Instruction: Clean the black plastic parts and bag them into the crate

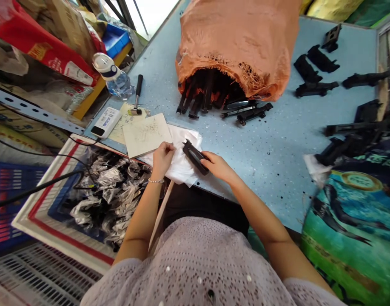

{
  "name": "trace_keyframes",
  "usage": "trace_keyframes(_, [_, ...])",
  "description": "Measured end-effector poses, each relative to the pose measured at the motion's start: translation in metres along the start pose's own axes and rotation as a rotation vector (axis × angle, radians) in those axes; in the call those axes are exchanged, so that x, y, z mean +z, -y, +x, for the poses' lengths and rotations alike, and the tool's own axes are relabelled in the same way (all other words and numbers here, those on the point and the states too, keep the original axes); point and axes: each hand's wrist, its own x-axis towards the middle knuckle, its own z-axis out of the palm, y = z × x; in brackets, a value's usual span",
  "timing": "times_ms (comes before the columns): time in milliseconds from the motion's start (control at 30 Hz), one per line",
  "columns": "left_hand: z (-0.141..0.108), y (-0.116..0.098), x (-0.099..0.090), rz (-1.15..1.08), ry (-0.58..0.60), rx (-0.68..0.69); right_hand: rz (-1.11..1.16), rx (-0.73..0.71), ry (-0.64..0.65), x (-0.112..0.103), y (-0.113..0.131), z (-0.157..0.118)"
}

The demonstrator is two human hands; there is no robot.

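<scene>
Right hand [218, 165] grips the long, black, hard-looking part [194, 157] by its near end over the thin white plastic bags [182, 171], probably keeping the far end free. Left hand [163, 158]'s fingertips are pinched together beside it; can't tell on what.

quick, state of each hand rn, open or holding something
Left hand: fingers closed at the plastic bags, grip unclear.
Right hand: holding a black part.
</scene>
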Motion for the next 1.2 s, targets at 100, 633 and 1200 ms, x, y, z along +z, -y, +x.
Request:
trace_keyframes(100, [0.0,-0.001,-0.002,0.044,0.024,0.013,0.016,-0.047,0.003,0.0,0.001,0.003])
trace_keyframes(633, [0.011,-0.011,-0.023,0.054,-0.004,0.121,-0.345,-0.076,0.051,0.001,0.002,0.005])
trace_keyframes(1200, [-0.018,-0.025,-0.023,0.428,0.379,0.629,0.945,0.337,-0.001,0.043,-0.008,0.018])
